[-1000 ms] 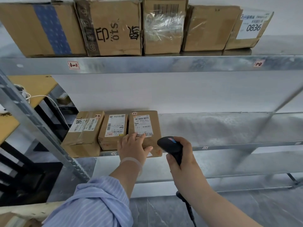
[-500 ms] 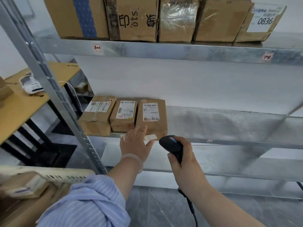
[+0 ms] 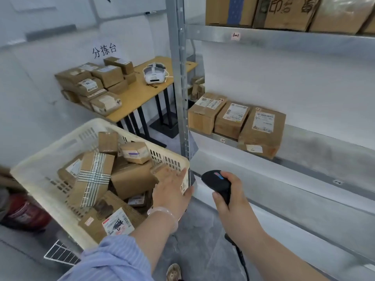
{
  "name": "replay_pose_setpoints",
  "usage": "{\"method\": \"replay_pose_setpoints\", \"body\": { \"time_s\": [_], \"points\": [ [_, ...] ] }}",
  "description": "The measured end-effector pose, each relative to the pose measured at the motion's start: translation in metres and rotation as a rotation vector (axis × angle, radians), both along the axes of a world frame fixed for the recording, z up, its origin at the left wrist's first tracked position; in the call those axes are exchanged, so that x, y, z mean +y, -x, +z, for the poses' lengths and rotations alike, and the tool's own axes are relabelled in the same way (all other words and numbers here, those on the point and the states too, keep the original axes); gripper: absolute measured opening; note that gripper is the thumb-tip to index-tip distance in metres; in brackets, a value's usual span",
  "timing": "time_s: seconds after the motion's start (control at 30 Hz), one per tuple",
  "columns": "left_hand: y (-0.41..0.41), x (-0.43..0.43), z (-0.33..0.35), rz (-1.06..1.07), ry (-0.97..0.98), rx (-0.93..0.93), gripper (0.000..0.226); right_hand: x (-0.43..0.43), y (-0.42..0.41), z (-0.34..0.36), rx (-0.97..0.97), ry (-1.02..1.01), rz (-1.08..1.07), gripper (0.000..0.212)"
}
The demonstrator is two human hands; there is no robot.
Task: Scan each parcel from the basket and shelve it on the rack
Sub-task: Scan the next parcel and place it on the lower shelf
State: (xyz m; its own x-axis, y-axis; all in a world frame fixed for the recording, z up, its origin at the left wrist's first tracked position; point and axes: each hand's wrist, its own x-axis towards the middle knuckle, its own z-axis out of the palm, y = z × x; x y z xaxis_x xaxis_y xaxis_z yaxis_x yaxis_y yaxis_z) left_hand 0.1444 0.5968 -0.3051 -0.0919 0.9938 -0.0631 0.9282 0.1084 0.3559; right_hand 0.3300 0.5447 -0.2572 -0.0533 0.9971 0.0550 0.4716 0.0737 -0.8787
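Note:
A cream plastic basket (image 3: 50, 159) at the lower left holds several brown cardboard parcels (image 3: 93, 175). My left hand (image 3: 170, 191) reaches over the basket's right rim with its fingers straight, holding nothing. My right hand (image 3: 229, 197) grips a black barcode scanner (image 3: 217, 183) in front of the metal rack (image 3: 180, 98). Three labelled parcels (image 3: 261, 130) stand side by side at the left end of the rack's middle shelf. Larger boxes (image 3: 284, 11) fill the top shelf.
A yellow-topped table (image 3: 142, 94) behind the basket carries a stack of parcels (image 3: 95, 84) and a white headset (image 3: 155, 73). A red object (image 3: 26, 216) lies on the floor at far left. The rack's right part and lower shelves are bare metal.
My view has swung left from the rack to the basket. My left hand has left the shelved parcel and moved down over the basket's rim. The scanner stays in my right hand.

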Motion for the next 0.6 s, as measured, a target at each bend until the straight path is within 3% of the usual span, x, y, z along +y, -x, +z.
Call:
{"method": "replay_pose_setpoints", "body": {
  "time_s": [0.37,0.6],
  "points": [
    [0.122,-0.007,-0.018,0.193,0.015,-0.061,0.066,0.032,0.111,0.001,-0.013,-0.006,0.126,0.05],
    [0.2,-0.002,-0.049,0.229,0.163,-0.086,0.066,0.053,0.179,-0.026,-0.056,0.05,0.173,0.052]
  ]
}}
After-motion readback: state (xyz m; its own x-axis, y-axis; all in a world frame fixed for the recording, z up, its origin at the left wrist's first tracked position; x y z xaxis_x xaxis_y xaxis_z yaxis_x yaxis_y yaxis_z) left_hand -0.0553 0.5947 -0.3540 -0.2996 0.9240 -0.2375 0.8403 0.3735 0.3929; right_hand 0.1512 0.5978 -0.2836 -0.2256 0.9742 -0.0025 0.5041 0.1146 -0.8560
